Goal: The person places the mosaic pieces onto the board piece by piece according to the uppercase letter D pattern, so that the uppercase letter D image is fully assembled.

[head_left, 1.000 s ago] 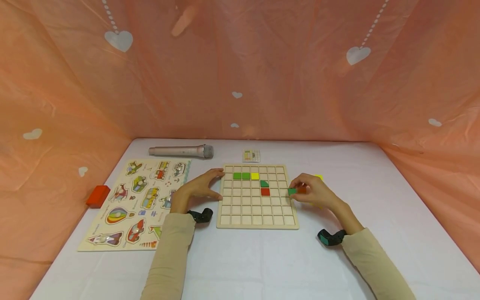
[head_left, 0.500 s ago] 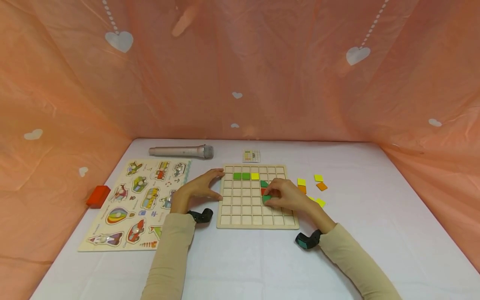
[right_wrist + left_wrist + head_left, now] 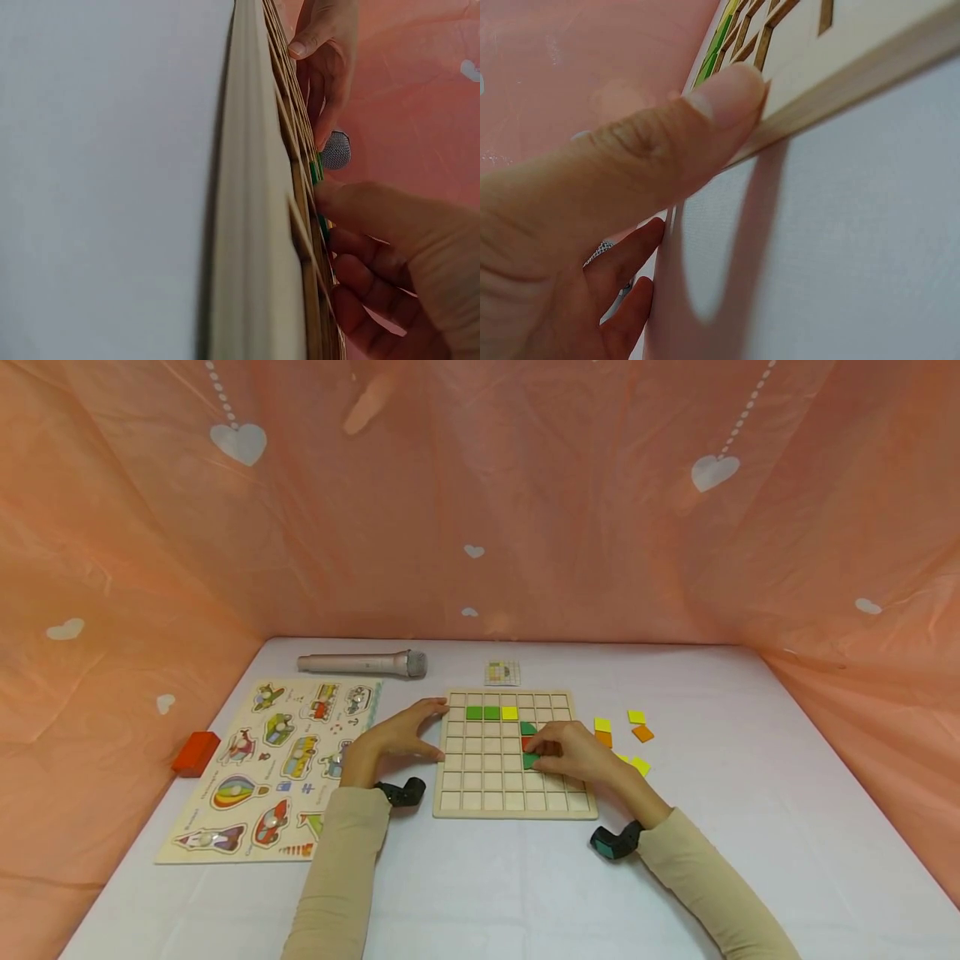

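Observation:
A square wooden grid board (image 3: pixel 472 800) lies mid-table. My left hand (image 3: pixel 397 733) rests along its left edge; in the left wrist view the thumb (image 3: pixel 731 94) presses on the rim with the fingers spread apart. Over the board's right part, my right hand (image 3: pixel 573 750) pinches a green tile (image 3: pixel 530 761) at a cell just below a red tile (image 3: pixel 527 744). The fingers partly cover both tiles. A green quarter-round tile (image 3: pixel 527 727) sits in the cell above the red one. Farther up are two light green tiles (image 3: pixel 475 713) and a yellow tile (image 3: pixel 510 713) in a row.
Right of the board lie several loose yellow and orange tiles (image 3: pixel 642 733). A small pattern card (image 3: pixel 502 672) lies behind it. To the left are a microphone (image 3: pixel 360 664), a picture puzzle board (image 3: pixel 262 810) and a red block (image 3: pixel 197 754). A pink curtain (image 3: pixel 600 527) hangs behind the table.
My right hand has moved left from the loose tiles onto the board, bringing the green tile to the cell below the red one. My left hand has stayed at the board's edge.

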`<action>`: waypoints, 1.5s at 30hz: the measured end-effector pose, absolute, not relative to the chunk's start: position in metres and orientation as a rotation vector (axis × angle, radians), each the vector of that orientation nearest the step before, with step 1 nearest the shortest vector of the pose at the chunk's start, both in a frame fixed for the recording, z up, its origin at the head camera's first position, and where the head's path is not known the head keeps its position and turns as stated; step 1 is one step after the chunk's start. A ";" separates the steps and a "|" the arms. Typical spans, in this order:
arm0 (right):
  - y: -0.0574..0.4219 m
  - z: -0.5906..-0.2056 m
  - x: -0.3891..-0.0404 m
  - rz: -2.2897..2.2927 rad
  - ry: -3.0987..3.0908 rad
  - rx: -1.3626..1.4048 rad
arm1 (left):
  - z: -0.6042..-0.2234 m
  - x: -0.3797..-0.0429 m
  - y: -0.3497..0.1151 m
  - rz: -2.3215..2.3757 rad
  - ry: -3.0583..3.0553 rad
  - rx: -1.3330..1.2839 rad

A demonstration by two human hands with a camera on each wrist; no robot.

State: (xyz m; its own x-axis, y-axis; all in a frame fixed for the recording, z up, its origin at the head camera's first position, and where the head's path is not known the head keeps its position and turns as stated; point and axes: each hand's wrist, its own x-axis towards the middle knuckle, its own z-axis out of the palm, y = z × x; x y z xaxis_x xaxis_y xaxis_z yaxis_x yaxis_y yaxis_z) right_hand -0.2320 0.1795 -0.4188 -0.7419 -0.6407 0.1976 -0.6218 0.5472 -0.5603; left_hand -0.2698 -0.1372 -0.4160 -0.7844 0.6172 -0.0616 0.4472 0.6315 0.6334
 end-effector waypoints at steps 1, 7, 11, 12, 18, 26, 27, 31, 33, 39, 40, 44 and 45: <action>0.179 -0.419 -0.232 -0.971 2.735 -1.111 | -0.416 -0.270 -0.137 0.892 2.584 0.863; 0.188 -0.417 -0.234 -1.060 2.721 -1.037 | -0.416 -0.270 -0.137 0.887 2.588 0.867; 0.203 -0.412 -0.237 -1.160 2.786 -1.002 | -0.416 -0.270 -0.137 0.888 2.588 0.865; 0.208 -0.410 -0.238 -1.173 2.811 -0.985 | -0.416 -0.270 -0.137 0.889 2.588 0.866; 0.244 -0.405 -0.240 -1.234 2.924 -0.939 | -0.416 -0.270 -0.138 0.888 2.589 0.867; 0.278 -0.402 -0.235 -1.252 3.051 -0.782 | -0.417 -0.270 -0.137 0.897 2.585 0.877; 0.281 -0.402 -0.234 -1.246 3.061 -0.754 | -0.417 -0.270 -0.138 0.900 2.584 0.877; 0.290 -0.405 -0.233 -1.218 3.080 -0.660 | -0.416 -0.270 -0.138 0.899 2.583 0.875; 0.294 -0.407 -0.232 -1.210 3.079 -0.627 | -0.416 -0.269 -0.138 0.901 2.581 0.869; 0.303 -0.412 -0.231 -1.199 3.077 -0.589 | -0.417 -0.270 -0.138 0.904 2.580 0.867; 0.304 -0.413 -0.231 -1.195 3.077 -0.590 | -0.417 -0.270 -0.138 0.900 2.582 0.869; 0.305 -0.417 -0.232 -1.166 3.054 -0.584 | -0.418 -0.270 -0.137 0.901 2.582 0.870; 0.305 -0.418 -0.232 -1.158 3.041 -0.581 | -0.418 -0.270 -0.137 0.898 2.584 0.871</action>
